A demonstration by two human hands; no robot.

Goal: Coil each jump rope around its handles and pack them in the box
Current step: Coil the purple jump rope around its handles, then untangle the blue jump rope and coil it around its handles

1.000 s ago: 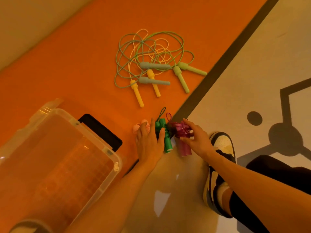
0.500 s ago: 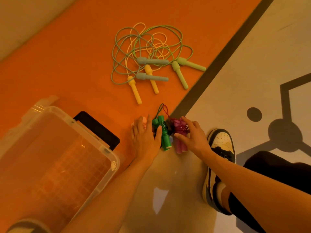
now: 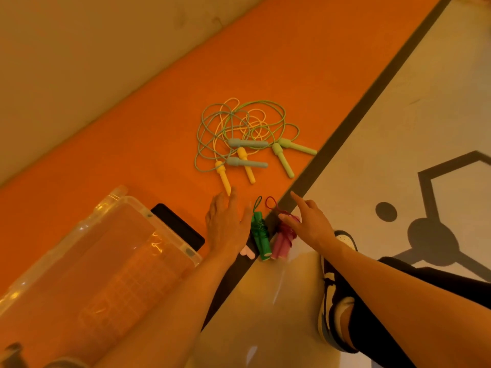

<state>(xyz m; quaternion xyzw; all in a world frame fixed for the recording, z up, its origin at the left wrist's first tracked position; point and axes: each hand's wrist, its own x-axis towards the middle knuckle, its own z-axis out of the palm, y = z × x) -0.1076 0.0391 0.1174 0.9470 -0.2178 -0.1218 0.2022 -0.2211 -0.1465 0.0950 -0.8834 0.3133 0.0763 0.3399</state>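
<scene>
Palm-down, both the left hand (image 3: pixel 225 224) and right hand (image 3: pixel 309 224) hover with fingers spread, holding nothing.

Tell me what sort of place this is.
Probably a gym or indoor sports hall: a broad orange floor band edged by a dark painted line, a grey floor graphic like court markings, and loose jump ropes lying on the floor.

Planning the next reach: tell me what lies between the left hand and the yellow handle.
Nothing visible. The left hand is open, its fingertips just short of the near yellow handle on bare orange mat. The coiled green rope lies to its right, off that path.
</scene>
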